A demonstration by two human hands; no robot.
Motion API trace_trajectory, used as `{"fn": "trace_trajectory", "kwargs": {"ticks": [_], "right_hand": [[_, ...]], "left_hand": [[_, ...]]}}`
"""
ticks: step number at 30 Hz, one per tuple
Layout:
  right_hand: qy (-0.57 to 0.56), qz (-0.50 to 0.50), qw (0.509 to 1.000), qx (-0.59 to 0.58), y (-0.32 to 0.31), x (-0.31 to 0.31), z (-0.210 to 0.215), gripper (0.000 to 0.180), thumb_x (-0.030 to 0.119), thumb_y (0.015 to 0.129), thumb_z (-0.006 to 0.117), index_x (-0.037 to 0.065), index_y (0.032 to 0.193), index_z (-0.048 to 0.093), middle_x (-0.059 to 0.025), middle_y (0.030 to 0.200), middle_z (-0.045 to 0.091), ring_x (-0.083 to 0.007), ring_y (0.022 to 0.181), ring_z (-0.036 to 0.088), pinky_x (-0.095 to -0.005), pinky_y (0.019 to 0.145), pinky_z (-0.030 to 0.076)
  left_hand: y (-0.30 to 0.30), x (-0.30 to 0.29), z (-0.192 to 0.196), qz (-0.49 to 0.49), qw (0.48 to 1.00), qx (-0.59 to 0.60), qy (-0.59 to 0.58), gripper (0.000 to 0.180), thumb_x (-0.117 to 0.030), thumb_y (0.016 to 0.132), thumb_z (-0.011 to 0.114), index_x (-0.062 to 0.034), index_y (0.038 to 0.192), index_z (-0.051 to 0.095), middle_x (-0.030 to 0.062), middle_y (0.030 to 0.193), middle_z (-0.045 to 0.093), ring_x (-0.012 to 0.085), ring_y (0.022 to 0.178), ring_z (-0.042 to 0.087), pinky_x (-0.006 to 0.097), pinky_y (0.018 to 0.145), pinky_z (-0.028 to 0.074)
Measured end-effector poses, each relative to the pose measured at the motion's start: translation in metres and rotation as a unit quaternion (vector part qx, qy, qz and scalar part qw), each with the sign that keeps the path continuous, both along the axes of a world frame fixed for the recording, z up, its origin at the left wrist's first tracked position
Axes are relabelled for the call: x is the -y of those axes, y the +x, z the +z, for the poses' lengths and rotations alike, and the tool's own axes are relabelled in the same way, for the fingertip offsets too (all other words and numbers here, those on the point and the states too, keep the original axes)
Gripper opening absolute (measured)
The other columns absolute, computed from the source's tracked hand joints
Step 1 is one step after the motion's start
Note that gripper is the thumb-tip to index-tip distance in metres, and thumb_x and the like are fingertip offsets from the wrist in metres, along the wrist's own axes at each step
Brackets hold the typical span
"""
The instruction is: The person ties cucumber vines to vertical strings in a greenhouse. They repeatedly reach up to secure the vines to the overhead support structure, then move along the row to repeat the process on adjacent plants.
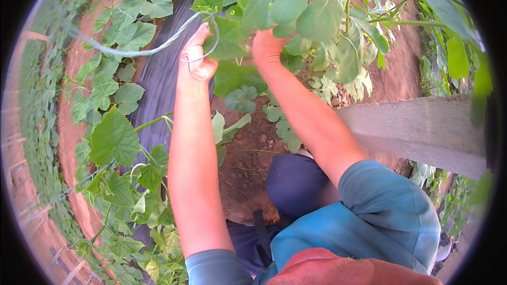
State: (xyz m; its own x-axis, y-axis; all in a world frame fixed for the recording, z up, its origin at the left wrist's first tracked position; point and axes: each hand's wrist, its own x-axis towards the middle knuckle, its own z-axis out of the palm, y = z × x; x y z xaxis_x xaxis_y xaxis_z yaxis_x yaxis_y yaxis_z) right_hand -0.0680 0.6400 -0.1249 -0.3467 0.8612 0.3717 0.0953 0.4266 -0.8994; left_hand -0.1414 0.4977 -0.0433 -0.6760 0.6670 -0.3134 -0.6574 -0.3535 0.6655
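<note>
My left hand [198,55] reaches up among the leaves, its fingers mostly behind a broad green leaf [228,39]. A pale twisted cord [153,50] comes in from the upper left and curls in a thin loop across this hand and wrist; whether it is gripped cannot be made out. Level with it and to the right, my right hand [268,46] goes in under large lobed leaves [322,18], which cover its fingers. Between the hands, stems and leaves hang close together, so anything the fingers touch is hidden.
Dark plastic mulch [158,79] runs along the bed on the left, overgrown by vines [132,34]. A grey concrete post [422,126] slants in from the right, close to my right arm. Reddish soil [245,171] lies below, beside my bent knee [296,182]. Thick stems [406,22] cross the upper right.
</note>
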Motion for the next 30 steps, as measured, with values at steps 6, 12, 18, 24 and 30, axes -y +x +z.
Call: {"fn": "trace_trajectory", "kwargs": {"ticks": [6,12,18,24,30], "right_hand": [[-0.221,0.357,0.853,-0.309,0.051,0.022,0.197,0.04,0.03,0.096,0.067,0.002,0.124,0.062,-0.0124,0.115,0.069,-0.0231,0.105,0.066,-0.0343,0.085,0.053],[-0.151,0.675,0.681,-0.238,0.078,0.064,0.286,0.078,0.009,0.078,0.086,-0.002,0.146,0.048,-0.0135,0.12,0.066,-0.0211,0.113,0.064,-0.0321,0.089,0.057],[-0.528,0.726,0.307,-0.317,0.055,0.039,0.21,0.022,0.002,0.09,0.072,0.0,0.112,0.072,-0.0039,0.084,0.066,-0.0038,0.054,0.048,-0.0198,0.044,0.034],[-0.53,0.631,0.562,-0.072,0.047,0.011,0.142,0.016,0.02,0.093,0.075,0.005,0.096,0.07,0.0005,0.081,0.058,-0.0017,0.053,0.039,-0.0193,0.044,0.027],[-0.523,0.596,0.606,0.064,0.04,0.031,0.15,0.014,0.02,0.09,0.075,0.007,0.093,0.07,0.001,0.075,0.059,-0.0025,0.049,0.039,-0.0216,0.04,0.022]], "left_hand": [[0.007,0.004,-0.003,0.042,0.998,0.012,-0.037,0.036,-0.01,0.099,0.058,-0.0047,0.135,0.059,0.0099,0.123,0.069,0.0273,0.111,0.067,0.045,0.098,0.056],[0.007,0.004,-0.001,0.06,0.997,0.003,-0.039,0.043,0.0,0.094,0.065,0.0002,0.136,0.057,0.0116,0.118,0.07,0.0252,0.106,0.068,0.04,0.092,0.057],[-0.005,0.008,-0.018,0.091,0.992,-0.034,-0.077,0.047,0.0,0.091,0.071,0.0028,0.135,0.056,0.0119,0.114,0.07,0.0225,0.102,0.068,0.035,0.088,0.056],[0.005,-0.006,0.016,0.124,0.951,-0.123,-0.255,0.046,0.002,0.088,0.075,0.0041,0.13,0.056,0.0109,0.112,0.069,0.0174,0.094,0.068,0.031,0.081,0.057],[-0.009,-0.007,0.009,0.096,0.945,-0.201,-0.238,0.044,0.005,0.087,0.073,0.0033,0.129,0.059,0.0121,0.111,0.071,0.0166,0.09,0.069,0.029,0.074,0.057]]}}
